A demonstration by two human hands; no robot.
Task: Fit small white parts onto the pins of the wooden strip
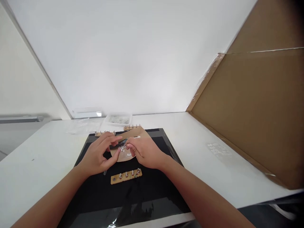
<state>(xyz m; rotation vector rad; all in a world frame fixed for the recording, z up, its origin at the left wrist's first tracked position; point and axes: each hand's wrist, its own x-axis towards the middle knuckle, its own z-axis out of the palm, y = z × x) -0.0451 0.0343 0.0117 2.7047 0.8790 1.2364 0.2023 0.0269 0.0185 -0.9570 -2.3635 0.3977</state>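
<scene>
A black board (pixel 147 196) lies on a white table, and the person works over it with two bare hands. The left hand (pixel 101 153) is open and bent, with a gap between its thumb and its fingers. Its fingers are at the left end of a flat, dark, long thing (pixel 116 145). The right hand (pixel 146 152) has its fingers curled in at the other end. It is too small to tell if the right hand is pinching the dark thing or something tiny.

The dark thing is between the hands, over a tan, rounded sheet (pixel 133 132). Its long way runs mostly from side to side, on a slant. The left end is nearer the person, and the right end points away and to the right. Little white bits (pixel 129 155) lie on the sheet, between the hands and just below them.

Past the hands sits a clear plastic tub (pixel 118 119) with pale, small things in it, too blurry to name. Clear plastic wrap (pixel 86 125) lies left of the tub.

A light wooden strip with metal screws (pixel 126 176) is on the board, on the person's side of the hands. Two more screw strips (pixel 131 127) are beyond the hands. A brown cardboard wall (pixel 247 110) stands well to the right.
</scene>
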